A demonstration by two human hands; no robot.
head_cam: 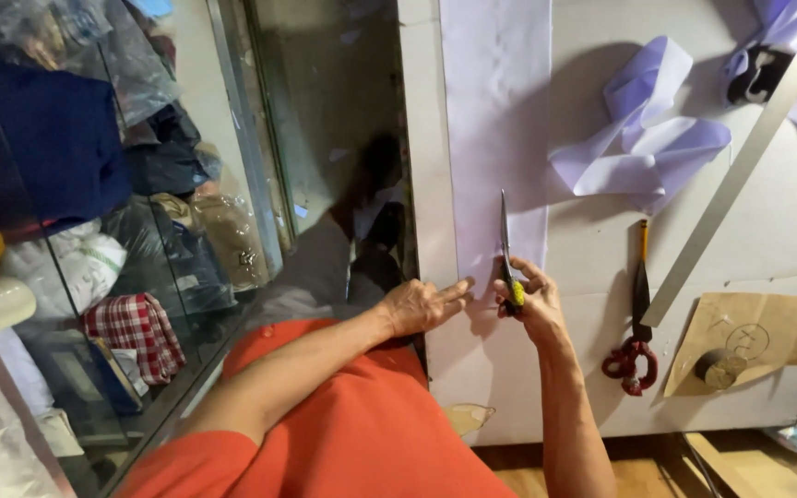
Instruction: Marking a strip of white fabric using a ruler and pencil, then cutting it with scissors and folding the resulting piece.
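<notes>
I see my left hand lying flat, pinning the long pale lilac cloth strip taut, while beside it my right hand grips yellow-handled steel scissors, cutting it.

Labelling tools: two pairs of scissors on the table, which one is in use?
The yellow-handled scissors in the right hand, blades on the pale fabric strip. The red-handled scissors lie untouched further right.

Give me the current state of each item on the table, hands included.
Lavender fabric strip: flat, being cut.
Yellow-handled scissors: in right hand, blades in fabric.
Left hand: pressing fabric's edge.
Red-handled scissors: lying closed.
Fabric offcuts: loosely curled.
Metal ruler: lying diagonal.
</notes>
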